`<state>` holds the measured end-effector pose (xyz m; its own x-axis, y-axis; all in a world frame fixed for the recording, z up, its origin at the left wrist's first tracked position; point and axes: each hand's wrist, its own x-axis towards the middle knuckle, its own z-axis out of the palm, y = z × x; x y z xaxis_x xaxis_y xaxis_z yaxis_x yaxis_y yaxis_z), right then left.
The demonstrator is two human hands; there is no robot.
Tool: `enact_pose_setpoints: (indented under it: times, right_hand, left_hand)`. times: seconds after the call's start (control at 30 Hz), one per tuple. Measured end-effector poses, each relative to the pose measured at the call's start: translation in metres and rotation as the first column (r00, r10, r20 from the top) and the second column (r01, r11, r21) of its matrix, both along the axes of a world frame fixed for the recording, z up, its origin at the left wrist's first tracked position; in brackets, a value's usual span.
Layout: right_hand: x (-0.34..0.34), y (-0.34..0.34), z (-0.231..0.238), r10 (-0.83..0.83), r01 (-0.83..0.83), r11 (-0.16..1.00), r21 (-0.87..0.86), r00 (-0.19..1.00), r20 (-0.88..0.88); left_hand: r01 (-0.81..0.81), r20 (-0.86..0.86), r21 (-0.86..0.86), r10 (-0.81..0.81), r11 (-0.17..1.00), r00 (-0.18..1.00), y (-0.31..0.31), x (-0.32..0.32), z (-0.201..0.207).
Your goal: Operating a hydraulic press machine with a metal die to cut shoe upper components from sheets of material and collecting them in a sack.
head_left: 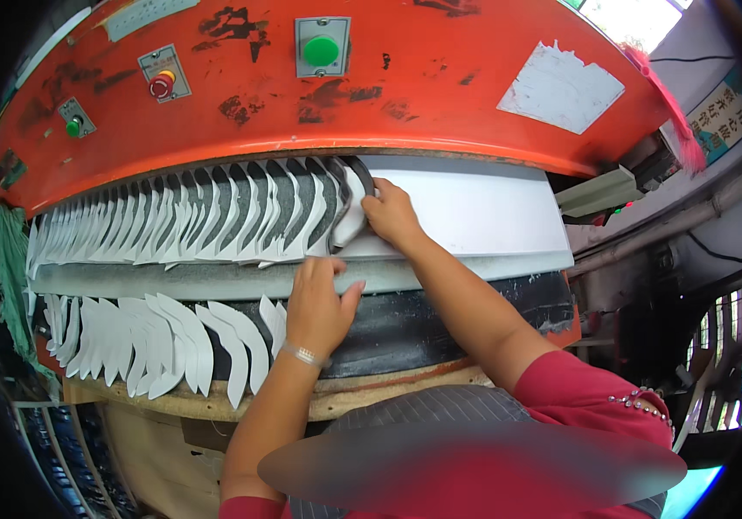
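Observation:
My right hand [394,212] is closed on the right edge of a curved, dark-rimmed cutting die [366,177]. The die stands on a white sheet [475,208], at the end of a row of curved cut-outs. My left hand [319,303] hovers by the sheet's near edge, just below the die, thumb apart from the fingers, and I see nothing in it. Left of the die, thin white strips [232,216] stay between dark gaps. Nearer to me, loose curved white pieces [185,342] lie overlapping in a row.
A red machine beam [440,108] spans the far side, carrying a large green button [321,52] and a red knob [161,84]. A black surface [397,324] runs along the near side. Green plastic [14,285] hangs at left; a pink brush-like thing [689,149] is at right.

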<state>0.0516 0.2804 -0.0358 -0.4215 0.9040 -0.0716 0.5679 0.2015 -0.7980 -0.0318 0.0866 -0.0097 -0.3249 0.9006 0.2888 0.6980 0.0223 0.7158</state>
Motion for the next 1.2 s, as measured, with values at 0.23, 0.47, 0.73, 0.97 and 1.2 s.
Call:
enact_pose_setpoints:
  times: [0.23,0.47,0.73,0.97,1.2]
  right_hand:
    - [0.030,0.004,-0.012,-0.039,0.057,0.978,0.200,0.995,-0.097]
    - [0.029,-0.001,-0.012,-0.030,0.043,0.989,0.138,0.995,-0.100]
    - [0.020,0.016,0.006,0.053,-0.056,0.983,0.174,0.998,0.021]
    - [0.001,0.027,0.103,0.138,-0.169,0.907,0.386,0.985,0.107]
    - [-0.083,0.042,0.176,0.350,-0.101,0.789,0.606,0.884,-0.309]
  left_hand:
    - [-0.047,-0.334,0.024,0.052,0.999,0.941,0.043,0.001,-0.061]
    - [-0.071,-0.347,0.067,0.090,0.995,0.933,0.050,-0.003,-0.070]
    - [-0.105,-0.359,0.048,0.115,0.993,0.926,0.062,-0.010,-0.057]
    - [-0.293,0.283,0.051,0.268,0.955,0.921,0.076,-0.117,0.023]
    - [-0.818,-0.011,0.487,0.939,0.306,0.345,0.016,-0.402,0.058]
